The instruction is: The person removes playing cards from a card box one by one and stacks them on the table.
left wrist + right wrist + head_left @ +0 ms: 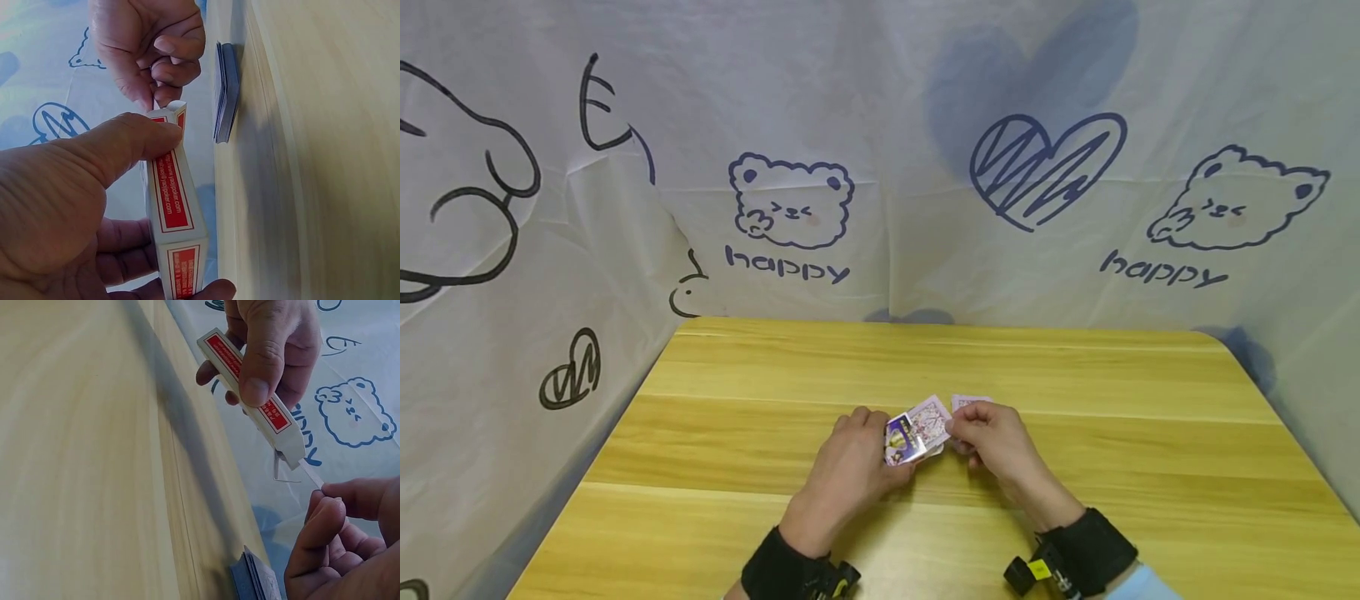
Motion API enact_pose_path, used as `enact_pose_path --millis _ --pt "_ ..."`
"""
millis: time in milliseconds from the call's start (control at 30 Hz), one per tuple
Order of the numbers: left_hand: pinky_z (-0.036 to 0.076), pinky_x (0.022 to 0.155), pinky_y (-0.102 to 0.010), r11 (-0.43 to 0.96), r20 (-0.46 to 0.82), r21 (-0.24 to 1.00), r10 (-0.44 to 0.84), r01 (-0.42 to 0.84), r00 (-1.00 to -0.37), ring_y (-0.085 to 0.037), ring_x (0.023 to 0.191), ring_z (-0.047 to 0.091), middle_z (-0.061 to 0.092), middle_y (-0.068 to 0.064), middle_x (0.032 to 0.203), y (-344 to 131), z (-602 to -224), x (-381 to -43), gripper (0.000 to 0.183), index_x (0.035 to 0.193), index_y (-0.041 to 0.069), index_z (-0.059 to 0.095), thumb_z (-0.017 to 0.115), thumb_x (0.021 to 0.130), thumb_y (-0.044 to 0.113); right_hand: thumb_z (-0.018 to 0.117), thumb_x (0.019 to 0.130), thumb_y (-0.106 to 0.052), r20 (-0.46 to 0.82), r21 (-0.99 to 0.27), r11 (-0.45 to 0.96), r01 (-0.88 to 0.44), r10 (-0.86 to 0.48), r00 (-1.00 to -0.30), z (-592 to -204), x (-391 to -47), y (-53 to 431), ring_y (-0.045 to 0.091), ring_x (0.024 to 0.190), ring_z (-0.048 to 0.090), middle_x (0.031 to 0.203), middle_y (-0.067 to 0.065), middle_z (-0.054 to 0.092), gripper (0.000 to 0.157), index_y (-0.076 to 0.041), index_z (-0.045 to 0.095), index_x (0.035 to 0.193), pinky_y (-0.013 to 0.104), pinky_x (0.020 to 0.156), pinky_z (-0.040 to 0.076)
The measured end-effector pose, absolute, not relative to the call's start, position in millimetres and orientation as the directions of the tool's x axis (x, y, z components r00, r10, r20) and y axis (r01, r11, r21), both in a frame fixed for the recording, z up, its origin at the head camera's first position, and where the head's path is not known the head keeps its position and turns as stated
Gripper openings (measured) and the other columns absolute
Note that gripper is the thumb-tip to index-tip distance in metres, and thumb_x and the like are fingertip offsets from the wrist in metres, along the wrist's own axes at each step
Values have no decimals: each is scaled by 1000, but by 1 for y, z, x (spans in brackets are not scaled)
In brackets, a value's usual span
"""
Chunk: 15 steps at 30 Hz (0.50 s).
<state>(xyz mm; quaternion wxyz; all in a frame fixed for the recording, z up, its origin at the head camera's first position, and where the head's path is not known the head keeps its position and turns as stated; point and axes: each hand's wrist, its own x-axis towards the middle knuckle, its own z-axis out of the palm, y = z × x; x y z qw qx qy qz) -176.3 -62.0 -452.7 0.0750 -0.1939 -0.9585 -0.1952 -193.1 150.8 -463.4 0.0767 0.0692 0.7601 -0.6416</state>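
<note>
Card box (904, 440) is held up off the desk (737, 467), mouth angled to the right hand. Left hand (853, 454) grips it, thumb on one narrow side, fingers round the other. Right hand (997, 437) pinches a patterned card (931, 419) half out of the box mouth; can't tell if it's one or several. Flap (178, 107) at the box mouth is open. Deck of cards (227, 94) sits on the desk, right of and just beyond the box, squared up in a low stack.

Labels: red side panel (170, 190) on the box reads "http://www.yaojipoker.com". Red end panel (185, 272) on the box has print too small to read. Opposite side of the box has a red panel (275, 417) with small characters, not legible. Box front is purple with a gold picture; lettering unclear.

Sheet (917, 208) behind the box: "happy" printed twice, once left of the box, once right.
</note>
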Motion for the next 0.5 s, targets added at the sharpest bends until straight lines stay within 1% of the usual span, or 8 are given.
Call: enact_pose_path --millis 300,500 --pt "46 59 -30 854 223 347 328 389 -918 -20 78 48 55 -6 92 -63 -452 -176 67 112 0 60 80 70 48 67 88 -13 -199 -970 130 204 51 -979 -456 -198 162 16 63 52 79 13 59 19 3 65 99 25 48 45" --pt "47 61 -32 855 205 358 321 376 -925 -21 80 50 57 -7 94 -64 -451 -176 69 113 -1 60 80 70 49 64 92 -17 -176 -969 164 187 80 -981 -447 -208 186 15 67 51 83 10 58 25 3 64 105 25 51 47"
